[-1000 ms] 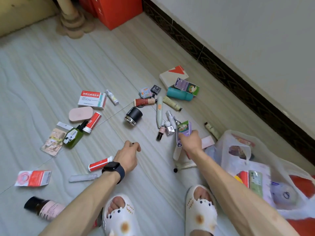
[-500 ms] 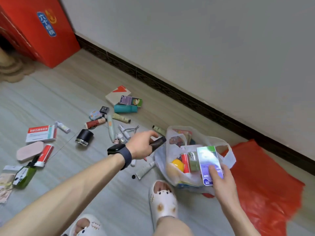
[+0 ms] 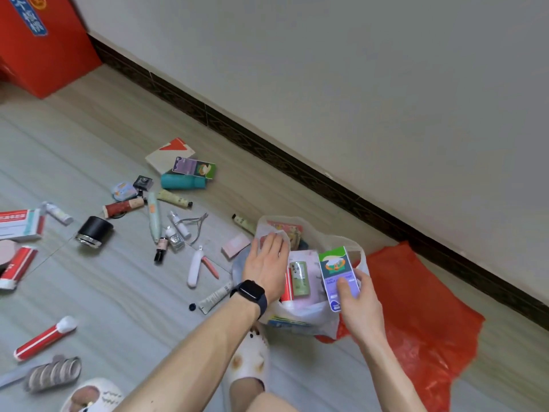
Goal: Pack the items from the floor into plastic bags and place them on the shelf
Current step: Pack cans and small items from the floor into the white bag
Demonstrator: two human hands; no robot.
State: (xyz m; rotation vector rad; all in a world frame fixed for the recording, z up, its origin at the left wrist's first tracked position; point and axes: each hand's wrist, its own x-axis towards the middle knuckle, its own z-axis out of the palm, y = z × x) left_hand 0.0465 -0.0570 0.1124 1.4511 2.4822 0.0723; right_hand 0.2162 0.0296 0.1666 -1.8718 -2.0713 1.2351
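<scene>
A clear plastic bag [image 3: 300,312] stands open on the floor, partly filled with small packs and tubes. My left hand [image 3: 266,263], a dark watch on its wrist, lies with straight fingers on the bag's left rim. My right hand [image 3: 358,304] grips a purple and green box [image 3: 338,276] upright over the bag's right side. Several toiletries lie loose on the floor to the left: a teal bottle [image 3: 182,181], a black jar [image 3: 93,231], a red tube [image 3: 44,337], and a white nail clipper case [image 3: 194,269].
A red plastic bag [image 3: 421,310] lies flat under and to the right of the clear one. A red carton [image 3: 44,46] stands at the back left. The wall and dark skirting [image 3: 297,162] run diagonally behind. My slippered feet [image 3: 248,361] are below the bag.
My left hand has moved right onto the bag's rim, and the dark item it held is no longer seen in it. My right hand keeps the box over the bag.
</scene>
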